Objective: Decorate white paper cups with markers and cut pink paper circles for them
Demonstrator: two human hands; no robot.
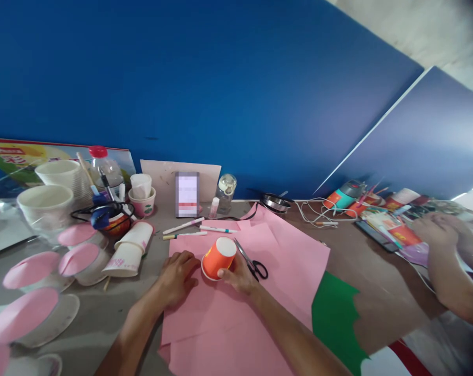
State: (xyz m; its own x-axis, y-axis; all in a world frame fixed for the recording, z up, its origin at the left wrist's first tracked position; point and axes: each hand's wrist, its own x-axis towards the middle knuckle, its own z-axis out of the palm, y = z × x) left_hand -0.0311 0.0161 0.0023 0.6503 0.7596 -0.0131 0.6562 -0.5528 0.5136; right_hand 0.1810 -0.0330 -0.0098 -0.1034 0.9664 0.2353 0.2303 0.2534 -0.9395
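An orange paper cup (219, 259) with a white base stands upside down, slightly tilted, on pink paper sheets (275, 292). My right hand (239, 274) wraps round its right side, the thumb on its front. Left of the cup, my left hand (179, 278) rests on the paper's left edge with bent fingers, apart from the cup; nothing shows in it. Black-handled scissors (255, 266) lie just right of my right hand. Several markers (217, 229) lie along the paper's back edge.
Several cups with pink paper tops (32, 269) and white cups (127, 258) are at left. A phone (187, 194), glass jar (226, 192) and black tape roll (276, 202) stand at the back. Green paper (334, 318) lies right. A person's arms (451, 261) rest at far right.
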